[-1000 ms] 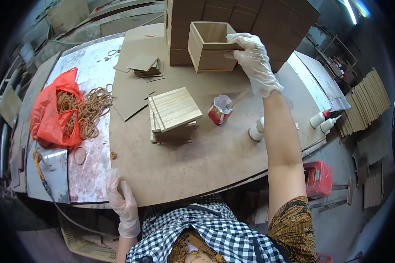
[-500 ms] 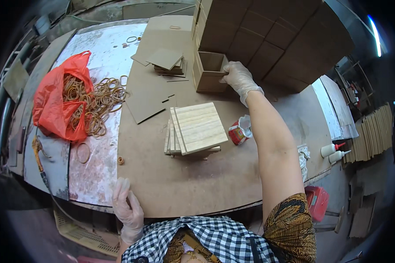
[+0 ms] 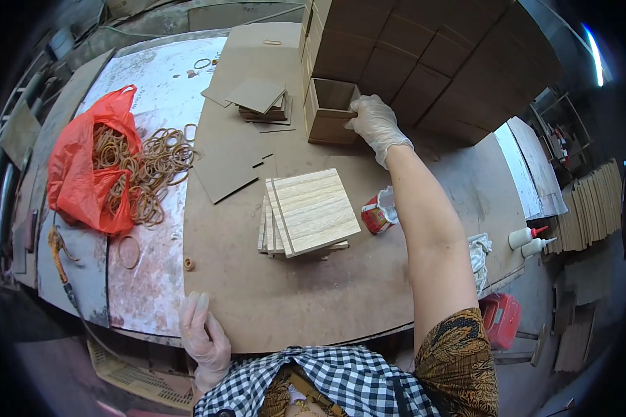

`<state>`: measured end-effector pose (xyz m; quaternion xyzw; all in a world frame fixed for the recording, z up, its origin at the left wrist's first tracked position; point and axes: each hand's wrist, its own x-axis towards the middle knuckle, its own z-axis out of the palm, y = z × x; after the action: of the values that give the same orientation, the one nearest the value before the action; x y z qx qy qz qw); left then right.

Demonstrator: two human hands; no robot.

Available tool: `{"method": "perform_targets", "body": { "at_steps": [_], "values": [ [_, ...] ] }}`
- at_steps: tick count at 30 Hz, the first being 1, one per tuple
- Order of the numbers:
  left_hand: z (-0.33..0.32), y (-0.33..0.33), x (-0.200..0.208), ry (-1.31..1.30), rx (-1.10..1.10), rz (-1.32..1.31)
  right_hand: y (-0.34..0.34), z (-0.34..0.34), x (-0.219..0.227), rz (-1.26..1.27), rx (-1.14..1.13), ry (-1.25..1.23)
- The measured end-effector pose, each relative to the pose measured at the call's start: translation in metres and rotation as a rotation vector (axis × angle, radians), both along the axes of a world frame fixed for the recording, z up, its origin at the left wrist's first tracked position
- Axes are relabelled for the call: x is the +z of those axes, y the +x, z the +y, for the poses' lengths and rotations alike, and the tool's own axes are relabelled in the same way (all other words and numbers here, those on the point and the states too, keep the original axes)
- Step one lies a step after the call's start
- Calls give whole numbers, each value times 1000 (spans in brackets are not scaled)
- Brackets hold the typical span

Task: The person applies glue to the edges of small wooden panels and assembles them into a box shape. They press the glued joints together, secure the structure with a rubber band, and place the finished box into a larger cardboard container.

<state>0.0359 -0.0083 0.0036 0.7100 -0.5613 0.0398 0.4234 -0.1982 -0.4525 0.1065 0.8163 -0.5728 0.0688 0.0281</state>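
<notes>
My right hand [image 3: 378, 126], in a clear thin glove, reaches far across the table. Its fingers pinch the near right corner of a small open-topped wooden box [image 3: 332, 131]. That box stands upright against a tall stack of similar brown boxes [image 3: 424, 66]. At the table's front edge rests my gloved left hand [image 3: 205, 332], fingers stretched out and holding nothing. Between the hands lies a pile of square pale wooden panels [image 3: 314, 210], slightly fanned. Just right of it stands a red and white container [image 3: 378, 213], partly behind my forearm.
A red plastic bag [image 3: 83, 163] spills rubber bands [image 3: 156, 163] on the left. Thin square boards [image 3: 256, 96] are piled toward the back. Two glue bottles [image 3: 525, 238] and a white cloth [image 3: 478, 260] lie at the right edge. A hooked tool with a cord [image 3: 62, 264] sits far left.
The view has shifted slightly. My right hand keeps its grip on the box's corner, and box and left hand stay practically in place.
</notes>
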Motion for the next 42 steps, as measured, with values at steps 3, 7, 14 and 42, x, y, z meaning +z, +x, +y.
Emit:
{"method": "perform_targets", "body": {
  "at_steps": [3, 7, 14, 42],
  "values": [
    [-1, -1, 1, 14, 24, -22, -2, -3, 4, 24, 1, 43],
    [1, 0, 1, 9, 39, -43, 8, 2, 14, 92, 7, 106],
    [1, -1, -1, 27, 52, -61, -7, 1, 27, 107, 98, 150],
    [-29, -34, 33, 112, 60, -185, -475, 9, -24, -377, -348, -247]
  ]
}}
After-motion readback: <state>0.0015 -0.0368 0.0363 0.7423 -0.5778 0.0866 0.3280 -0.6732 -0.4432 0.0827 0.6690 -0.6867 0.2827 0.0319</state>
